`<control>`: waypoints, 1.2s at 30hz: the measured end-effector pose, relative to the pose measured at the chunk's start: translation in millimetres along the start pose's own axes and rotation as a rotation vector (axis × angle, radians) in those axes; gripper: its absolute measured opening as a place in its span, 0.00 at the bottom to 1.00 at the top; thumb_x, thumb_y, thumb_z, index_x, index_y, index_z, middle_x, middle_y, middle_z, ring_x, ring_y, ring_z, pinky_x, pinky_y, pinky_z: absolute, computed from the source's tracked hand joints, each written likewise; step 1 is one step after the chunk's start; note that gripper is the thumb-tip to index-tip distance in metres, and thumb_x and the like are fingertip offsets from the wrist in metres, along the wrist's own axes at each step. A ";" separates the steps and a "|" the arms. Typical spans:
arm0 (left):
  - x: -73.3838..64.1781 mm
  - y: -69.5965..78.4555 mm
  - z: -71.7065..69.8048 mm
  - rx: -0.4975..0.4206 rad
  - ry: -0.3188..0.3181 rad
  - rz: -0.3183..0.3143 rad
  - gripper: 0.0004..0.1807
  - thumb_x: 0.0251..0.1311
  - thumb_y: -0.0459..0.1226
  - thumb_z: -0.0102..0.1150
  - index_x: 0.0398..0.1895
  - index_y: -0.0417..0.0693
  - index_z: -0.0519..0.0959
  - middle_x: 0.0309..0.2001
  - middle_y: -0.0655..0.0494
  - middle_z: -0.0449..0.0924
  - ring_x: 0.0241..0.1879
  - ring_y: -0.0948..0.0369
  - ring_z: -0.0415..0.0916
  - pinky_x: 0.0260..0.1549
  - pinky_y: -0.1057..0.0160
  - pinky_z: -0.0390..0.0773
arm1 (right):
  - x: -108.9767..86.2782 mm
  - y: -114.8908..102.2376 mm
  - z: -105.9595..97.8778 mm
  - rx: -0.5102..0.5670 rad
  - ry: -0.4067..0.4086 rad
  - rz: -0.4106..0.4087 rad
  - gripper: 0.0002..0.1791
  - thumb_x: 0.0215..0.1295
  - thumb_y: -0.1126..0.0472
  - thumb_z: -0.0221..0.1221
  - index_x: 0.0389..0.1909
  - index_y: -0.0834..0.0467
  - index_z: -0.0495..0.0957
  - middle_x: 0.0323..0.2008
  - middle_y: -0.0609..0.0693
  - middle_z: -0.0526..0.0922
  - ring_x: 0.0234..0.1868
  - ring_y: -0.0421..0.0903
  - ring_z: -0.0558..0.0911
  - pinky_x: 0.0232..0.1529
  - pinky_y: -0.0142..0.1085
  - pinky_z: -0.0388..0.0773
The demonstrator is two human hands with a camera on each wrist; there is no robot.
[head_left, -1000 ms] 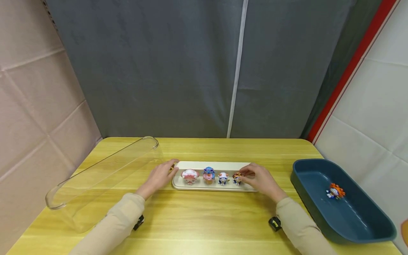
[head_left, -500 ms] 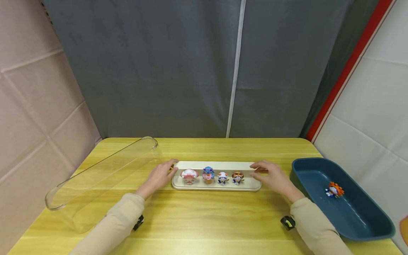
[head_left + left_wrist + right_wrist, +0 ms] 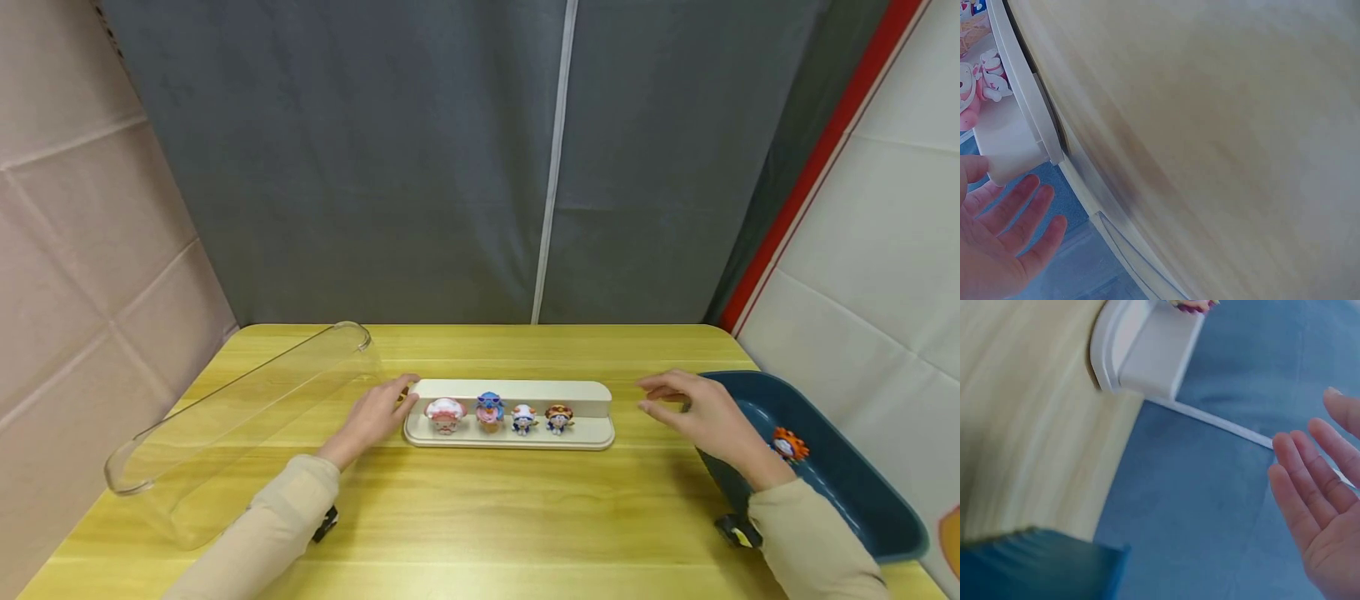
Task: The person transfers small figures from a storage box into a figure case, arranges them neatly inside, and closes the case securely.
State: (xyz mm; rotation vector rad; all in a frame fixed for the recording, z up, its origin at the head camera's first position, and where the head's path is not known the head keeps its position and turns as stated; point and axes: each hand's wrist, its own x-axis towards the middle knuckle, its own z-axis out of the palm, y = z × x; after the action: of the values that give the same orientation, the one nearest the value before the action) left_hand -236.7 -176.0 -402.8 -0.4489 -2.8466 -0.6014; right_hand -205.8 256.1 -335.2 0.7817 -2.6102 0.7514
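Note:
A cream two-step display stand (image 3: pixel 513 389) sits mid-table with several small toy figurines upright in a row on its lower step. From the left they are a pink one with a big white top (image 3: pixel 446 416), a blue-headed one (image 3: pixel 491 412), a white-and-blue one (image 3: pixel 524 419) and a brown-topped one (image 3: pixel 559 419). At the stand's left end is my left hand (image 3: pixel 372 419), its thumb overlapping the corner and its fingers loosely extended in the left wrist view. My right hand (image 3: pixel 701 421), holding nothing, hovers between the stand and the blue bin (image 3: pixel 840 533); the right wrist view shows its fingers loosely straight.
One orange-maned figurine (image 3: pixel 790 445) lies inside the bin, partly hidden by my right hand. At the left a long clear plastic cover (image 3: pixel 247 417) lies slantwise on the wooden table (image 3: pixel 480 517). A grey curtain (image 3: pixel 375 167) hangs behind the table's far edge.
My right hand has let go of the brown-topped figurine, leaving it standing on the stand, and has moved right to the bin's near side. My left hand has stayed at the stand's left end.

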 end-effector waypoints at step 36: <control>0.4 -2.0 0.8 -0.013 -0.001 0.000 0.16 0.62 0.40 0.49 0.52 0.44 0.70 0.40 0.47 0.77 0.38 0.52 0.75 0.34 0.52 0.73 | -48.6 90.0 -72.1 0.146 0.065 0.393 0.17 0.61 0.55 0.55 0.50 0.55 0.73 0.35 0.24 0.71 0.36 0.23 0.68 0.28 0.23 0.67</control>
State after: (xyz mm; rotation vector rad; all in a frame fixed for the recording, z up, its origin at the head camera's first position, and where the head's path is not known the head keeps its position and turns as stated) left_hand -237.9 -177.4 -404.1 -0.4519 -2.8449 -0.6206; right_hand -208.8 381.2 -332.9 0.2703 -2.7031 1.0634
